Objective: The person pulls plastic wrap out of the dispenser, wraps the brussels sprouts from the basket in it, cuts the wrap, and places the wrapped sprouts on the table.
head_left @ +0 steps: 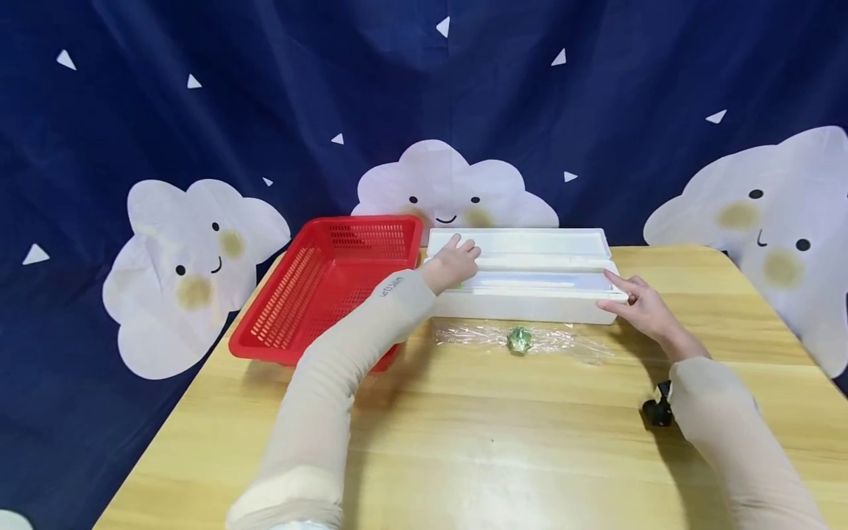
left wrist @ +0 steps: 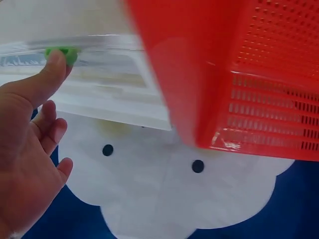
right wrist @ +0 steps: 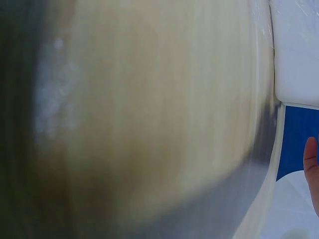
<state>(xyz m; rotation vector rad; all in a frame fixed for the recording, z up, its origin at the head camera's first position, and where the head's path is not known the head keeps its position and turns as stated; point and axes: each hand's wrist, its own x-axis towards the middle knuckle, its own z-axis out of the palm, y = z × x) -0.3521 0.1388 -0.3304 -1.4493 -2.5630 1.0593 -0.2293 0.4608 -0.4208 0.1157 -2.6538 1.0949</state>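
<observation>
A long white cling film dispenser box (head_left: 523, 305) stands on the table with its lid (head_left: 520, 241) raised. My left hand (head_left: 454, 266) is at the box's left end. In the left wrist view, its thumb presses on a small green slide cutter (left wrist: 70, 56) along the film edge, the forefinger largely hidden behind. At the right end of the box, my right hand (head_left: 639, 305) grips the corner, thumb on the front and forefinger on top. Only one fingertip (right wrist: 311, 152) of it shows in the right wrist view. Before the box lies a small green lump (head_left: 520, 340) in clear film (head_left: 563, 342).
A red plastic basket (head_left: 241, 344) with slotted sides stands left of the box, close to my left forearm. A small black object (head_left: 657, 412) sits by my right wrist. Behind the wooden table (head_left: 490, 456) hangs a dark blue curtain (head_left: 371, 88) with clouds.
</observation>
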